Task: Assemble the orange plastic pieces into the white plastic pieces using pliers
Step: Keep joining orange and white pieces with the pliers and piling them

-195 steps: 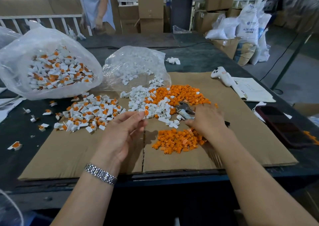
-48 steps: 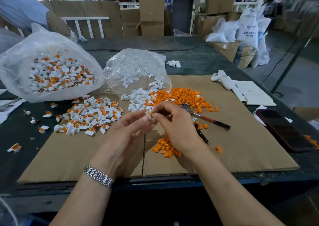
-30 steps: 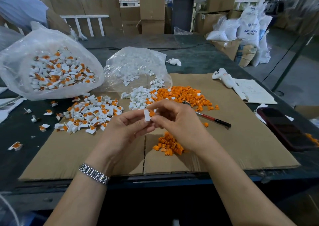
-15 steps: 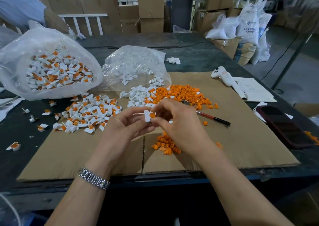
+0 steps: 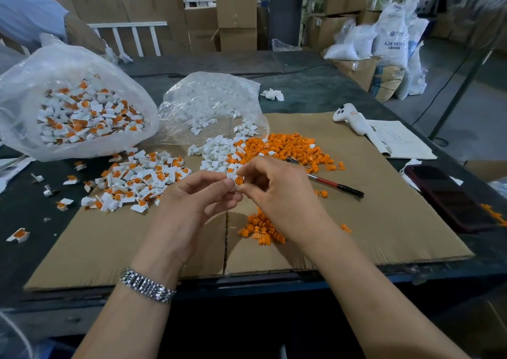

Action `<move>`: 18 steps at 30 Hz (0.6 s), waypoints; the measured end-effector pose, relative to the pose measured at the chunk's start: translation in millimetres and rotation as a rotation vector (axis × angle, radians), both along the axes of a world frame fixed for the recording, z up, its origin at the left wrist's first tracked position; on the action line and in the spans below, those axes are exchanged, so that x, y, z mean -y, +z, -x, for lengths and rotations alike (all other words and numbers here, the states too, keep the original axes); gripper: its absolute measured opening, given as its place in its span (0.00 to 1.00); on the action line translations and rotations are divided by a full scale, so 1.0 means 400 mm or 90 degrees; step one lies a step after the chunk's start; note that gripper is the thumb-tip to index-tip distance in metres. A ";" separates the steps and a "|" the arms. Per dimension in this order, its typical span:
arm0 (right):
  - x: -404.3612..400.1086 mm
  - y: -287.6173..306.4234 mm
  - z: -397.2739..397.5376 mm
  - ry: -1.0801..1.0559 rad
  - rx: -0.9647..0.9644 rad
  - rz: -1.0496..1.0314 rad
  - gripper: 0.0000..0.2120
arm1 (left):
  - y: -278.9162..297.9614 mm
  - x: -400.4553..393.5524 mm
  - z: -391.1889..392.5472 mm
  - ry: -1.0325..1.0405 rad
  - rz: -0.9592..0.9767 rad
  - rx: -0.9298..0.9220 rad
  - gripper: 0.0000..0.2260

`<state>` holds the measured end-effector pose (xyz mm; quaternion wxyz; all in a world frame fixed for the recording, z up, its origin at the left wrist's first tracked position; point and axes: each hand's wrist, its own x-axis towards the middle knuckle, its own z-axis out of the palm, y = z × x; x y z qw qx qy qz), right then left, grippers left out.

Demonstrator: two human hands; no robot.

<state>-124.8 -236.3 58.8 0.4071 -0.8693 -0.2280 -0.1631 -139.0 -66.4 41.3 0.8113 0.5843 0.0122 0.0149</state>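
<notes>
Orange plug (image 5: 239, 180) pinched in R hand (image 5: 277, 191) fingertips, pressed against the white piece (image 5: 231, 176) that L hand (image 5: 196, 202) pinches by thumb and fingers. Both hands clamped on their parts, meeting above the cardboard sheet (image 5: 384, 221), approx. centre of the work area. Whether plug is seated or only started: can't tell, too small.

Step in hand, my read: hand-starting the orange part into the white one, pre-pliers. Pliers (image 5: 329, 183) lie on the cardboard just beyond R hand, red/black handles toward the right, nose hidden near the loose orange pile (image 5: 288, 147). Next move likely calls for R hand to let go of the plug, take the pliers and squeeze the pair home while L hand keeps the white piece steady.

Outward: small orange heap (image 5: 260, 229) under the R wrist; loose white pieces (image 5: 216, 152) beside the big orange pile; finished pile (image 5: 137, 177) to the left; clear bag of finished units (image 5: 82, 114) far left; clear bag of white pieces (image 5: 211, 103) behind. Phone (image 5: 450, 196) at right edge, well apart.
</notes>
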 end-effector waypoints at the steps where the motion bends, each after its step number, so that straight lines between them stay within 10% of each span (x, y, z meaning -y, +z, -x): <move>1: -0.001 0.000 0.000 -0.003 -0.001 0.004 0.09 | 0.000 0.002 -0.001 -0.005 0.008 -0.004 0.08; 14: 0.049 0.006 -0.024 0.004 -0.096 -0.067 0.14 | 0.002 -0.007 -0.017 0.017 -0.048 -0.051 0.15; 18: 0.145 -0.028 -0.115 -0.279 -0.147 0.268 0.21 | 0.004 -0.011 -0.018 0.018 -0.001 -0.074 0.14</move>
